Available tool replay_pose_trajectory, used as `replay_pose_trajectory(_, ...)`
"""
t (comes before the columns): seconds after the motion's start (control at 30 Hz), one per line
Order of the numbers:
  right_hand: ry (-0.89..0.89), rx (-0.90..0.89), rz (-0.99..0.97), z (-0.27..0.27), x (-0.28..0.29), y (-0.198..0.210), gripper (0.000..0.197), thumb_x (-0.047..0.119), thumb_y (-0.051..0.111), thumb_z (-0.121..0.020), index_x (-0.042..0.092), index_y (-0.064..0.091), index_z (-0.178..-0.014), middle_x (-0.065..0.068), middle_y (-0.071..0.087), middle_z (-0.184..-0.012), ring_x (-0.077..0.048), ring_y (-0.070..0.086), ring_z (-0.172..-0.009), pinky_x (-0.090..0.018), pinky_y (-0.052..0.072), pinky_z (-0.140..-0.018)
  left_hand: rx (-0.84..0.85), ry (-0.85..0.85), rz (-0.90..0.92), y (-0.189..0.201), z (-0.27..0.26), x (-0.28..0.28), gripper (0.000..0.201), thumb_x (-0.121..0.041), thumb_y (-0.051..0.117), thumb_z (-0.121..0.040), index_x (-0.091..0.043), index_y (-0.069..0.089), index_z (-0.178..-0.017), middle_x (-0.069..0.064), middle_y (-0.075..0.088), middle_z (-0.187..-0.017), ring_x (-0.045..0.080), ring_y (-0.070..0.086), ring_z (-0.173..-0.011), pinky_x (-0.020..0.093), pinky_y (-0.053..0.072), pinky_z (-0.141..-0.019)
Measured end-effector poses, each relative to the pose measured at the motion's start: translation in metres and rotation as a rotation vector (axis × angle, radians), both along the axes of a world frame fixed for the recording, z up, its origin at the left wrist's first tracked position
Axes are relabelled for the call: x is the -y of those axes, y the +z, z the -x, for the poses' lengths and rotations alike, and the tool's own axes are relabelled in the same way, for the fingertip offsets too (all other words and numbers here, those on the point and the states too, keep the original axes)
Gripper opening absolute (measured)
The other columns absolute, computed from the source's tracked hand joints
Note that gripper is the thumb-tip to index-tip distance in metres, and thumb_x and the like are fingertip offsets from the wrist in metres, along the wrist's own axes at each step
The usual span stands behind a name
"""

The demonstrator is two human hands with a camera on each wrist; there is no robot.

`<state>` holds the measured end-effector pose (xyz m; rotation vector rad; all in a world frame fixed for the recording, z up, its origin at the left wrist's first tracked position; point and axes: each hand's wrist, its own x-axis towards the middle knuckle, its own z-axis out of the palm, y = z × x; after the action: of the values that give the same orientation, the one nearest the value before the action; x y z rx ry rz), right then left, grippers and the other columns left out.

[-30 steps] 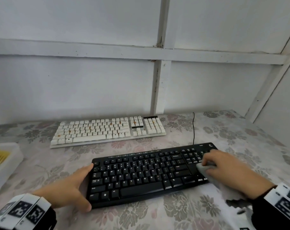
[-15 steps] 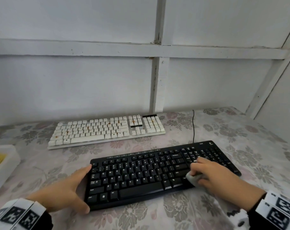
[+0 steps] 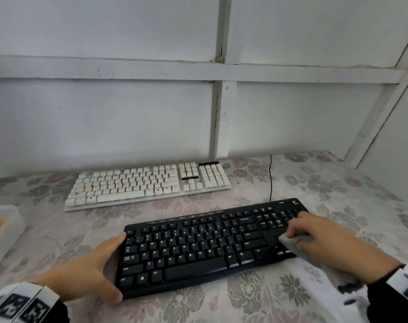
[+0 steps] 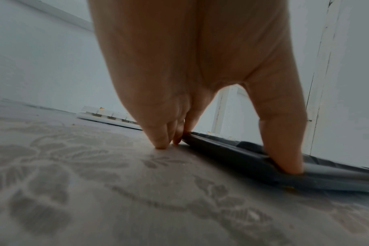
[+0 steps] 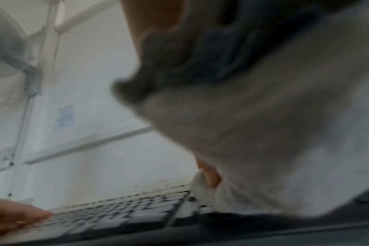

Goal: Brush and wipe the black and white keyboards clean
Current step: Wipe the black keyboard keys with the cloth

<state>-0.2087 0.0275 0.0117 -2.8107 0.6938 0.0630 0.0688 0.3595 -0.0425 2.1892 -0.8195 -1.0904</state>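
Your spread left hand braces the black keyboard's end so it stays put while your right hand presses its gripped grey cloth onto the keys.

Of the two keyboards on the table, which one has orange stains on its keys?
The white keyboard, the one farther away near the wall; several of its keys carry orange marks. The black keyboard, between the two hands, shows no such stains.
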Motion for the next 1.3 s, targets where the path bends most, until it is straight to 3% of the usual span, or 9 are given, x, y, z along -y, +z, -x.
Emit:
replay_pose_trajectory(0.1,0.134,0.0,-0.14,-0.009,-0.022,-0.006,0.018,0.018,0.06,-0.086,0.03,0.065,-0.099,0.019,0.048,-0.099,0.003,0.05,-0.093,-0.014,0.039,-0.083,-0.013,0.008,0.003,0.0,-0.001,0.0,0.122,-0.003,0.084,-0.057,-0.024,0.005,-0.147,-0.016,0.02,-0.138,-0.001,0.021,-0.125,0.011,0.02,-0.098)
replay_pose_trajectory(0.23,0.109,0.031,-0.154,-0.008,-0.022,-0.017,0.021,0.013,0.061,-0.084,0.033,0.063,-0.087,0.016,0.05,-0.096,-0.001,0.053,-0.091,-0.015,0.041,-0.082,-0.009,0.004,0.001,-0.001,-0.001,-0.002,0.135,-0.02,0.086,-0.039,-0.028,0.005,-0.146,-0.016,0.021,-0.141,0.0,0.024,-0.128,0.012,0.023,-0.099)
replay_pose_trajectory(0.4,0.018,0.02,-0.155,0.013,0.008,-0.018,0.033,0.009,0.068,-0.078,0.041,0.06,-0.074,0.018,0.054,-0.093,0.002,0.055,-0.089,-0.013,0.041,-0.079,-0.007,0.026,-0.016,0.0,0.0,0.0,0.123,-0.006,0.085,-0.055,-0.032,0.004,-0.144,-0.017,0.025,-0.134,0.0,0.029,-0.122,0.003,0.031,-0.081)
replay_pose_trajectory(0.67,-0.173,0.011,-0.109,0.045,0.055,-0.009,0.023,0.0,0.073,-0.071,0.023,0.07,-0.074,0.003,0.061,-0.091,-0.003,0.056,-0.085,-0.006,0.036,-0.071,-0.032,0.041,-0.018,0.001,0.0,0.0,0.121,-0.004,0.083,-0.058,-0.027,0.004,-0.146,-0.018,0.02,-0.136,-0.002,0.025,-0.123,-0.003,0.033,-0.075)
replay_pose_trajectory(0.77,-0.199,0.002,-0.123,0.047,0.066,-0.008,0.034,-0.003,0.073,-0.068,0.032,0.07,-0.064,0.004,0.061,-0.09,-0.005,0.056,-0.084,-0.004,0.036,-0.071,-0.066,0.03,-0.007,0.001,-0.001,0.0,0.124,-0.008,0.084,-0.054,-0.025,0.004,-0.147,-0.018,0.02,-0.136,-0.001,0.025,-0.125,-0.001,0.031,-0.08)
replay_pose_trajectory(0.87,-0.216,0.014,-0.127,0.045,0.072,-0.01,0.05,-0.004,0.072,-0.065,0.045,0.065,-0.074,0.009,0.062,-0.087,-0.005,0.056,-0.082,-0.007,0.037,-0.068,-0.051,0.043,0.007,0.0,0.0,0.001,0.122,-0.005,0.083,-0.057,-0.025,0.003,-0.147,-0.016,0.019,-0.14,-0.001,0.023,-0.126,0.004,0.027,-0.087)
replay_pose_trajectory(0.97,-0.264,0.022,-0.126,0.047,0.08,-0.007,0.043,-0.006,0.071,-0.064,0.037,0.067,-0.062,0.004,0.063,-0.086,-0.007,0.056,-0.081,-0.013,0.037,-0.067,-0.059,0.05,0.011,-0.001,0.001,0.002,0.122,0.0,0.083,-0.058,-0.024,0.003,-0.147,-0.016,0.02,-0.138,-0.001,0.023,-0.125,0.003,0.03,-0.084)
replay_pose_trajectory(1.1,-0.314,-0.016,-0.063,0.054,0.092,-0.005,0.071,0.001,0.074,-0.064,0.065,0.051,-0.081,0.005,0.063,-0.086,-0.009,0.056,-0.081,-0.026,0.041,-0.071,-0.052,0.046,0.008,-0.001,0.001,0.001,0.121,-0.001,0.083,-0.058,-0.023,0.004,-0.148,-0.016,0.02,-0.14,0.001,0.025,-0.127,0.003,0.031,-0.085)
replay_pose_trajectory(1.3,-0.282,0.151,-0.098,0.044,0.083,0.001,0.055,0.003,0.072,-0.074,0.053,0.056,-0.09,0.005,0.06,-0.091,-0.012,0.054,-0.088,-0.028,0.033,-0.072,-0.009,0.033,0.025,-0.001,0.001,0.001,0.124,-0.006,0.084,-0.053,-0.021,0.006,-0.148,-0.012,0.023,-0.143,0.001,0.025,-0.126,0.01,0.022,-0.095)
